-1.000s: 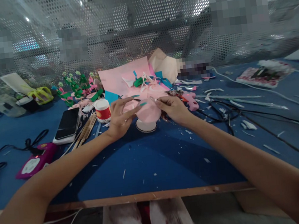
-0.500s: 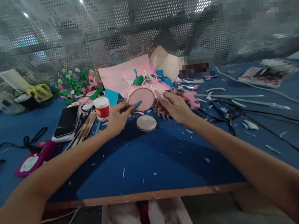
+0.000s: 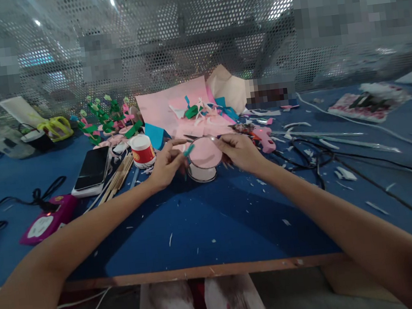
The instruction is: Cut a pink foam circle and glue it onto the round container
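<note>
A round pink disc (image 3: 206,153) with a dark edge is raised over the table, tilted towards me. My right hand (image 3: 237,150) pinches its right rim between thumb and fingers. At the disc's left side my left hand (image 3: 168,165) is open, thumb and index finger apart, its teal thumbnail close to the rim; I cannot tell whether it touches. The lower fingers of that hand are blurred. Partly covered by the pink disc, a white disc (image 3: 203,173) with a dark outline sits just below it.
Left of my hands stand a red-and-white tub (image 3: 143,154), wooden sticks (image 3: 116,180), a phone (image 3: 91,168) and a purple device (image 3: 49,219). Paper flowers (image 3: 107,116) and pink sheets (image 3: 156,105) stand behind. A pink glue gun (image 3: 265,139), black cables (image 3: 316,159) and scraps lie right.
The pink disc has passed from my left hand's grip to my right hand's, moving slightly right and down over the white disc. My left hand has let go of its edge.
</note>
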Demonstrator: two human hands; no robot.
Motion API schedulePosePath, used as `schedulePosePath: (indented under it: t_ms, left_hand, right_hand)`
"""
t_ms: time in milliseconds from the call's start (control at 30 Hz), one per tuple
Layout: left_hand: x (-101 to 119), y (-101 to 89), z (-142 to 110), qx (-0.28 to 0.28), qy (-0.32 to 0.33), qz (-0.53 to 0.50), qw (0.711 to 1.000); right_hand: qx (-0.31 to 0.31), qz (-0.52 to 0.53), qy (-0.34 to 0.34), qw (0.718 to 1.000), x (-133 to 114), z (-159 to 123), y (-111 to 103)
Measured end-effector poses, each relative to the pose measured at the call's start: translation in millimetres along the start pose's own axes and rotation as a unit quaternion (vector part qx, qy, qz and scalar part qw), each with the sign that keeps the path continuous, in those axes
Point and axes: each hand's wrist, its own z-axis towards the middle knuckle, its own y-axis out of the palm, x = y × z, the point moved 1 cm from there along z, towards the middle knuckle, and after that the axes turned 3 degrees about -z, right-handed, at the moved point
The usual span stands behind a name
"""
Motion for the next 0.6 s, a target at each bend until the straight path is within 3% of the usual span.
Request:
schedulePosePath:
  t_ms: [100,267,433,600]
  left_hand:
    - [-5,-14.1,1,0.057,0.088,0.079,0.991]
    - [-6,-28.2,1,0.097,0.201,0.269,0.937]
    - [1,-24.3,-1,0.036,0.275,0.360,0.891]
    - [-3,-24.4,0,-0.013,0.284,0.366,0.886]
  right_hand:
    - [-0.023,-0.010,0.050,0.998,0,-1,1]
    - [-0.046,-0.094,0.052,0.993,-5,-4,6]
    - [-0.042,-0.149,0.049,0.987,-10,-5,11]
    - [-0.049,-0.179,0.022,0.982,-6,-3,12]
